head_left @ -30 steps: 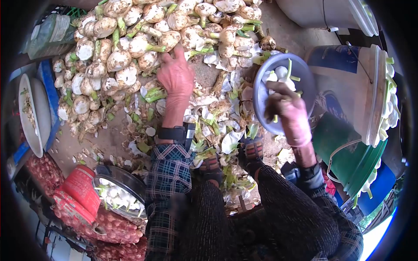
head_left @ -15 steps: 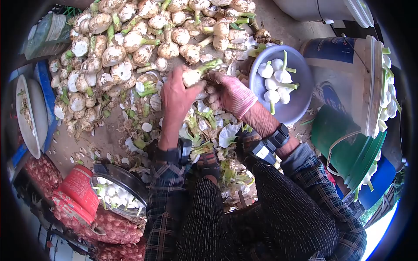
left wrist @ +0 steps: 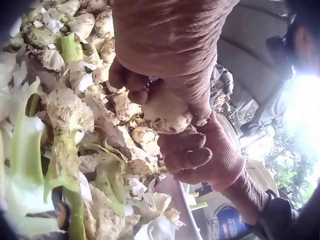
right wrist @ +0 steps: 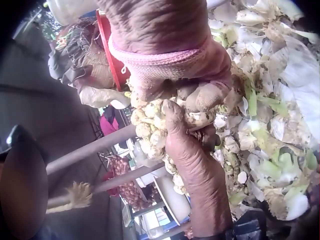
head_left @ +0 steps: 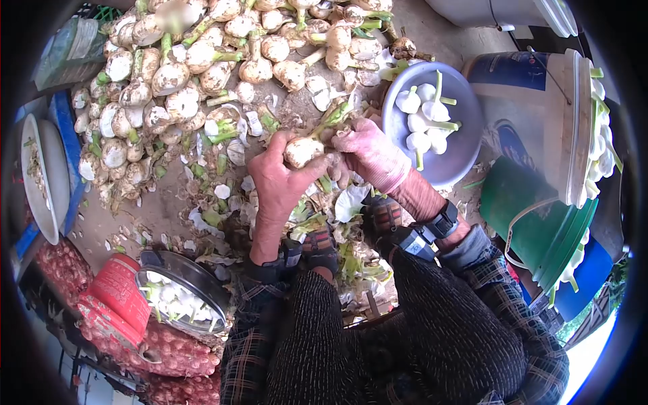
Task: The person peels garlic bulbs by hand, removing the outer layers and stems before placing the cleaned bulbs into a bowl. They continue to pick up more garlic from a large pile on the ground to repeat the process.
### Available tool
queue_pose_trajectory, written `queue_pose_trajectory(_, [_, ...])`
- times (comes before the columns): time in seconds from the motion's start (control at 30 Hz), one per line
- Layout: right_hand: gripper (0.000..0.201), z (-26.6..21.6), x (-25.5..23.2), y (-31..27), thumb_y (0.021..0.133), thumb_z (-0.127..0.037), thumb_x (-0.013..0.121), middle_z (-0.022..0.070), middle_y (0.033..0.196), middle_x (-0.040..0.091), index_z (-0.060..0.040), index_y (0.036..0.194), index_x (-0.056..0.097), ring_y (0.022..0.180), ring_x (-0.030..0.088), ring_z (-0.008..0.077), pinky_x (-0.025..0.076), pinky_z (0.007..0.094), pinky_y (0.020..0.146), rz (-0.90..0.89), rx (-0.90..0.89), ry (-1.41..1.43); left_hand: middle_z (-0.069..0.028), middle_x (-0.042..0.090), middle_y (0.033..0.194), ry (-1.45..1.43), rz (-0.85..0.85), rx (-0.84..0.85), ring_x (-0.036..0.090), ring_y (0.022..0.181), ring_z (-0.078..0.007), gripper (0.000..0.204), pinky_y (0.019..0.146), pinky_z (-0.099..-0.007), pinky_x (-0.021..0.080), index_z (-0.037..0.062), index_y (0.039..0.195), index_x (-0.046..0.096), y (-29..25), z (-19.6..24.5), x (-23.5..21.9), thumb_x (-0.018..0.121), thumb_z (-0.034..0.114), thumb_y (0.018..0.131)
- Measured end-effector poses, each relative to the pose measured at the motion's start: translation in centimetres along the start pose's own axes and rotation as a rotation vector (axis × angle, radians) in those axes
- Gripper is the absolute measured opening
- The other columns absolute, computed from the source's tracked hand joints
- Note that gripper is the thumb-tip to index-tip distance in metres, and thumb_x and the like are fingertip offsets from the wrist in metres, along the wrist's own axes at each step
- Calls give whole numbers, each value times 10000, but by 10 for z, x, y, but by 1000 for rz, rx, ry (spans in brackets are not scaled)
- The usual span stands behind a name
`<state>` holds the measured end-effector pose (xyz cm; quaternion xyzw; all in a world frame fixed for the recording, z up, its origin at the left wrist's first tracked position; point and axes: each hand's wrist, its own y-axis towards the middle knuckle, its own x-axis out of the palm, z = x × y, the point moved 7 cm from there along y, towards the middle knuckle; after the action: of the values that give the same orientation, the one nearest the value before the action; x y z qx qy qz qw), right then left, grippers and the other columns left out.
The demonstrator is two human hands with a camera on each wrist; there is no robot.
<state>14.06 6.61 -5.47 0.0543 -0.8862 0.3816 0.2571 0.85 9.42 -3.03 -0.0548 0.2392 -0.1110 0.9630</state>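
Note:
In the head view the left hand [head_left: 280, 177] grips a dirty garlic bulb [head_left: 303, 152] with a green stem, thumb and fingers round it. Close against it, the right hand [head_left: 372, 154], in a pinkish fingerless glove, has its fingers curled at the bulb's stem side. From the left wrist view, the bulb [left wrist: 167, 116] sits below the left hand [left wrist: 167, 45], with the right fingers [left wrist: 186, 156] touching its underside. The right wrist view has both hands meeting, the left thumb [right wrist: 175, 117] near the gloved fingers; much of the bulb is hidden there.
A heap of unpeeled garlic [head_left: 169, 77] lies at the upper left. White bulbs sit in a purple-grey bowl [head_left: 466, 145] at the right, beside a white bucket [head_left: 499, 115] and a green bucket [head_left: 503, 196]. Peelings [head_left: 351, 202] cover the ground; a metal pot [head_left: 202, 277] holds more white bulbs.
The right hand has come from over the bowl to the left hand. The left hand has taken a bulb from the heap and moved down with it; the bulb has since turned between the hands.

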Motion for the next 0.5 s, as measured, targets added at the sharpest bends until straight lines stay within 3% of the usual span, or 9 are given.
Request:
queue_pose_trajectory(0.03, [218, 4, 1, -1, 800, -123, 561, 105, 604, 565, 89, 799, 511, 445, 577, 164, 475, 232, 367, -14, 43, 116, -115, 621, 698, -84, 12, -35, 624, 644, -224, 432, 587, -322, 484, 21, 866, 553, -1, -5, 0, 762, 283, 593])
queue_pose_trajectory(0.17, [209, 2, -3, -7, 798, -112, 557, 124, 593, 569, 94, 789, 519, 442, 577, 176, 477, 234, 370, 18, 21, 130, -118, 608, 711, -61, -14, 5, 604, 651, -196, 436, 615, -297, 475, 14, 880, 555, -2, -2, 3, 760, 266, 590])
queue_pose_trajectory(0.23, [204, -23, 8, -12, 796, -107, 555, 122, 577, 570, 96, 792, 528, 440, 576, 175, 478, 229, 379, -85, -307, -323, -111, 599, 756, -173, 69, 66, 585, 674, -183, 396, 653, -270, 460, 3, 900, 556, -3, -2, 2, 709, 282, 663])
queue_pose_trajectory(0.27, [204, -24, 10, -14, 796, -107, 555, 122, 577, 570, 96, 792, 528, 440, 576, 175, 478, 229, 379, -84, -307, -324, -111, 599, 756, -174, 68, 66, 585, 674, -183, 396, 653, -270, 460, 3, 900, 556, -4, -3, 4, 709, 282, 663])
queue_pose_trajectory(0.33, [173, -17, 3, -20, 782, -116, 561, 90, 546, 561, 57, 791, 553, 448, 574, 151, 478, 213, 395, 153, -31, -68, -94, 588, 793, -907, -19, -376, 566, 686, -171, 375, 676, -244, 440, -13, 924, 556, -11, -23, 24, 617, 313, 750])
queue_pose_trajectory(0.4, [164, -14, 1, -20, 769, -123, 567, 89, 534, 554, 39, 792, 564, 461, 575, 137, 465, 220, 397, 105, -10, -83, -98, 602, 815, -956, -8, -361, 585, 717, -177, 426, 675, -253, 464, -39, 962, 555, -11, -22, 23, 543, 352, 793])
queue_pose_trajectory(0.47, [156, -11, -5, -19, 757, -130, 574, 88, 522, 546, 22, 792, 574, 473, 575, 122, 453, 227, 399, 55, 7, -98, -133, 611, 860, -1474, -195, -635, 602, 766, -202, 492, 690, -276, 495, -59, 999, 546, -17, -30, 42, 543, 383, 782])
queue_pose_trajectory(0.5, [147, -24, 1, -18, 746, -133, 575, 101, 519, 538, 8, 789, 577, 474, 574, 138, 443, 256, 408, -35, -163, -390, -152, 610, 920, -1654, -408, -604, 607, 806, -230, 525, 703, -331, 518, -73, 1032, 528, -18, -20, 46, 545, 385, 776])
